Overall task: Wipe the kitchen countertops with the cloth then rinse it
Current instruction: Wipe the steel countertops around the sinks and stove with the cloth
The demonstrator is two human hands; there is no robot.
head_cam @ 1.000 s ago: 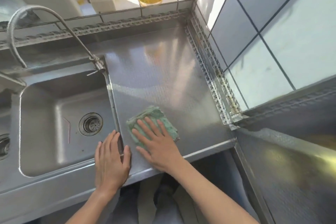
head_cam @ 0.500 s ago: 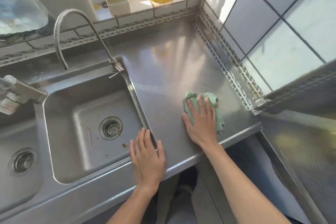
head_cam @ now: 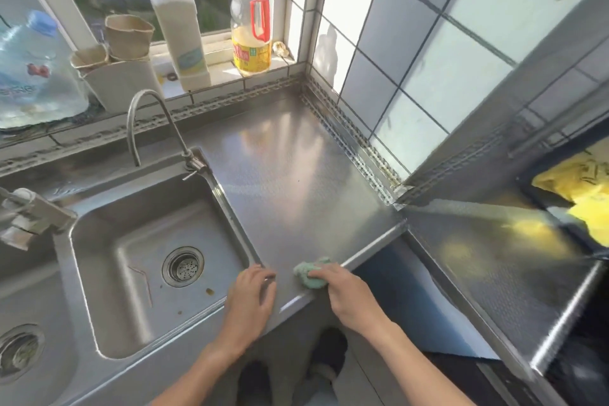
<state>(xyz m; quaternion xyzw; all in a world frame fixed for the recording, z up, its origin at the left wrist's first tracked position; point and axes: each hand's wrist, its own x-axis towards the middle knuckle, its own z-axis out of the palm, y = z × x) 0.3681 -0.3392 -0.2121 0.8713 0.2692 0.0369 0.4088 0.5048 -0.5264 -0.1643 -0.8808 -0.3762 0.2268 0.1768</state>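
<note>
A crumpled green cloth [head_cam: 309,274] lies on the steel countertop [head_cam: 293,181] close to its front edge. My right hand [head_cam: 346,293] grips the cloth, bunched under the fingers. Just left of it, my left hand [head_cam: 252,303] rests on the counter's front rim at the right corner of the sink [head_cam: 108,260], fingers curled and holding nothing. The sink is a steel basin with a round drain strainer [head_cam: 183,266]; a curved tap [head_cam: 148,128] rises behind it.
A second counter section [head_cam: 494,260] runs off to the right, with yellow material [head_cam: 580,194] at its far end. On the windowsill stand a white detergent bottle [head_cam: 179,33], an oil bottle [head_cam: 251,20], a water jug [head_cam: 31,69] and paper cups [head_cam: 122,56]. Tiled wall on the right.
My right hand has pulled the cloth back toward the counter's front edge and bunched it smaller. The left hand stays at the sink corner. The view has tilted up.
</note>
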